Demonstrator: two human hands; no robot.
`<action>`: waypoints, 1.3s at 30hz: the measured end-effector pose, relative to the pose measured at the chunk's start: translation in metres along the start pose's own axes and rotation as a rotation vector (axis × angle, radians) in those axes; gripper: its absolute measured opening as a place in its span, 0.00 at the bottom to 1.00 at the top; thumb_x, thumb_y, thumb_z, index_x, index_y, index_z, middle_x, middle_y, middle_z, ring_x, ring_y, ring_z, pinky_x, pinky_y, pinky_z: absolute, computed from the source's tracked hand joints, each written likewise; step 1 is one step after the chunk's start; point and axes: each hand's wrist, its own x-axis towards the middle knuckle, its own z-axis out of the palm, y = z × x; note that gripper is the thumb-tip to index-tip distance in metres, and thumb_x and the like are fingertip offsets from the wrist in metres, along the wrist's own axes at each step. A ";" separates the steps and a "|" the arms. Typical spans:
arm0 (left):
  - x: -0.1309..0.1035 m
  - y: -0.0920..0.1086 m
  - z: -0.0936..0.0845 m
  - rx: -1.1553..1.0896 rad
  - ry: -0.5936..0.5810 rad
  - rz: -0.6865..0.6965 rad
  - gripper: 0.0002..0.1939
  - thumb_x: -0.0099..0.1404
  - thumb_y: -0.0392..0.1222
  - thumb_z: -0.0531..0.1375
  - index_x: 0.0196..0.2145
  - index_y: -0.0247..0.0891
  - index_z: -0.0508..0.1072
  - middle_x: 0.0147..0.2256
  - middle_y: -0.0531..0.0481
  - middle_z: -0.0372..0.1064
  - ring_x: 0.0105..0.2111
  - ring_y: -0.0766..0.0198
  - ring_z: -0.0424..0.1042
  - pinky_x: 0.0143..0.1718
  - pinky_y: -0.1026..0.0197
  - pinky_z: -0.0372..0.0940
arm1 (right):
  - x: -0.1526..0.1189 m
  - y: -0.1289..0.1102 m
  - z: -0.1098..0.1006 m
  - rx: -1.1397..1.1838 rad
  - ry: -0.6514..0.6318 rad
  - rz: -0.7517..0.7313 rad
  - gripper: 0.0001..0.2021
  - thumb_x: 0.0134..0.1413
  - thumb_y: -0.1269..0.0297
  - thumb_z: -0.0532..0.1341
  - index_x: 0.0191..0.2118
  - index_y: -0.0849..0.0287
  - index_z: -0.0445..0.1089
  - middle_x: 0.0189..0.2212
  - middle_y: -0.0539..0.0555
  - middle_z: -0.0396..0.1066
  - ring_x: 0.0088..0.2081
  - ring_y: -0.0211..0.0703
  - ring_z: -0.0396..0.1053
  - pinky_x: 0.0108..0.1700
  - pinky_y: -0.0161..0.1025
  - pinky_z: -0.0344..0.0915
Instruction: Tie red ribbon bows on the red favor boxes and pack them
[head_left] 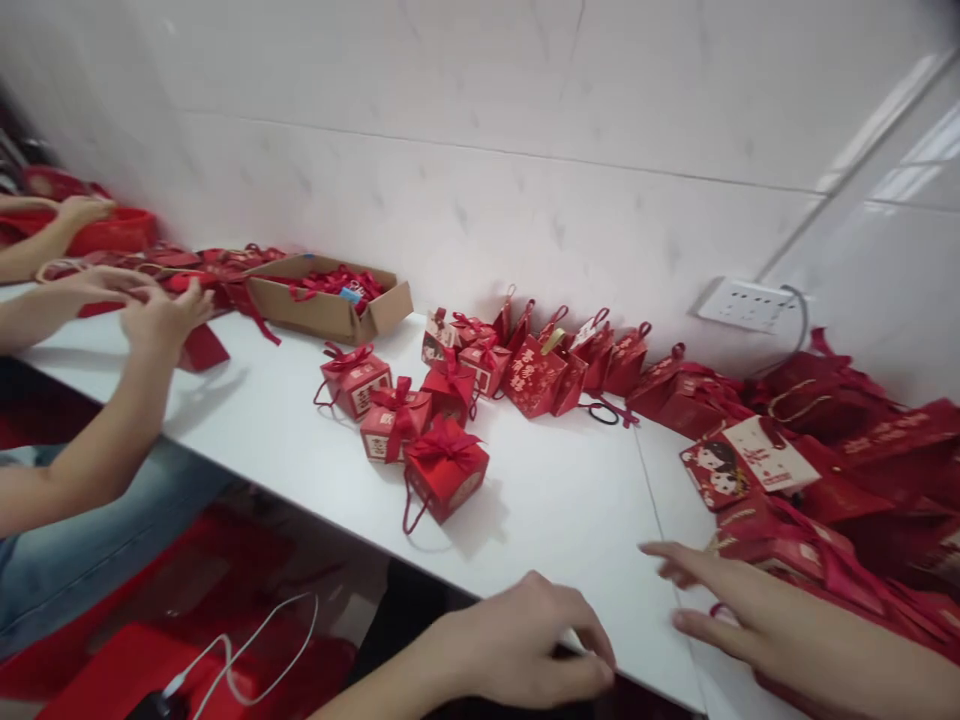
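My left hand (536,640) hangs at the table's front edge, its fingers loosely curved with a gap between them; I see nothing in it. Nearest to it on the table is a red gift box with a ribbon bow (446,468). Over on the right, my right hand (739,610) reaches across the table with fingers spread. It is beside and partly in front of a pile of red gift boxes (810,540). A small dark red loop (718,609) shows by its fingers; whether they touch it I cannot tell.
Several red boxes (536,378) stand along the wall. A cardboard box (315,308) holds red ribbons. Near a white socket strip (750,303) are a white card (772,455) and more red bags. Another person's hands (161,310) work at the left; a white cable (225,660) hangs below.
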 end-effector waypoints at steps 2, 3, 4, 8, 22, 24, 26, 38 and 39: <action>-0.023 0.003 -0.030 -0.026 0.328 -0.101 0.07 0.63 0.34 0.53 0.36 0.42 0.70 0.32 0.51 0.73 0.33 0.66 0.72 0.36 0.63 0.66 | 0.043 -0.036 0.007 0.058 -0.127 -0.135 0.27 0.55 0.49 0.55 0.58 0.55 0.60 0.55 0.59 0.66 0.54 0.55 0.66 0.55 0.49 0.64; -0.034 0.001 -0.043 0.016 0.510 -0.133 0.08 0.63 0.34 0.52 0.35 0.41 0.69 0.32 0.49 0.71 0.33 0.64 0.72 0.35 0.63 0.67 | 0.062 -0.056 0.012 0.090 -0.109 -0.183 0.29 0.56 0.49 0.55 0.60 0.56 0.57 0.58 0.60 0.62 0.56 0.56 0.63 0.57 0.51 0.61; -0.043 -0.004 -0.054 0.082 0.681 -0.161 0.07 0.64 0.34 0.51 0.35 0.40 0.68 0.32 0.48 0.70 0.34 0.63 0.71 0.35 0.61 0.67 | 0.078 -0.075 0.017 0.128 -0.067 -0.214 0.30 0.56 0.49 0.55 0.61 0.57 0.54 0.58 0.62 0.61 0.57 0.56 0.61 0.58 0.52 0.60; -0.068 -0.040 -0.080 0.310 0.986 -0.299 0.07 0.64 0.36 0.52 0.40 0.39 0.66 0.38 0.46 0.66 0.41 0.60 0.68 0.41 0.56 0.66 | 0.118 -0.133 0.049 0.257 0.157 -0.184 0.38 0.53 0.49 0.58 0.64 0.58 0.42 0.63 0.66 0.48 0.62 0.57 0.52 0.60 0.56 0.55; -0.081 -0.094 -0.062 -0.174 0.858 -0.268 0.15 0.66 0.46 0.51 0.48 0.38 0.60 0.38 0.45 0.67 0.38 0.60 0.69 0.40 0.57 0.65 | 0.117 -0.159 0.114 0.681 0.447 -0.039 0.47 0.47 0.64 0.60 0.66 0.56 0.27 0.66 0.65 0.34 0.66 0.52 0.39 0.64 0.53 0.44; -0.076 -0.094 -0.057 -0.286 0.827 -0.223 0.13 0.66 0.48 0.50 0.44 0.38 0.63 0.29 0.50 0.65 0.31 0.63 0.68 0.35 0.60 0.64 | 0.099 -0.145 0.120 0.777 0.559 0.051 0.44 0.50 0.64 0.57 0.66 0.53 0.28 0.67 0.63 0.32 0.66 0.52 0.39 0.62 0.55 0.48; -0.066 -0.093 -0.053 -0.344 0.843 -0.253 0.14 0.64 0.50 0.52 0.41 0.38 0.65 0.31 0.50 0.65 0.33 0.62 0.67 0.37 0.60 0.64 | 0.079 -0.135 0.127 0.843 0.715 0.189 0.40 0.51 0.62 0.56 0.65 0.51 0.33 0.66 0.63 0.36 0.65 0.53 0.43 0.60 0.56 0.52; -0.023 -0.103 -0.032 -0.503 0.881 -0.380 0.20 0.63 0.55 0.48 0.44 0.37 0.64 0.33 0.47 0.69 0.35 0.60 0.71 0.36 0.59 0.66 | 0.008 -0.097 0.142 0.888 0.861 0.359 0.26 0.51 0.54 0.56 0.54 0.56 0.53 0.56 0.65 0.58 0.56 0.52 0.61 0.51 0.51 0.64; -0.024 -0.103 -0.031 -0.503 0.864 -0.370 0.20 0.63 0.56 0.48 0.41 0.37 0.65 0.28 0.50 0.68 0.30 0.61 0.70 0.31 0.59 0.66 | 0.006 -0.092 0.142 0.898 0.852 0.352 0.25 0.52 0.54 0.56 0.53 0.56 0.54 0.56 0.64 0.58 0.56 0.52 0.62 0.51 0.51 0.64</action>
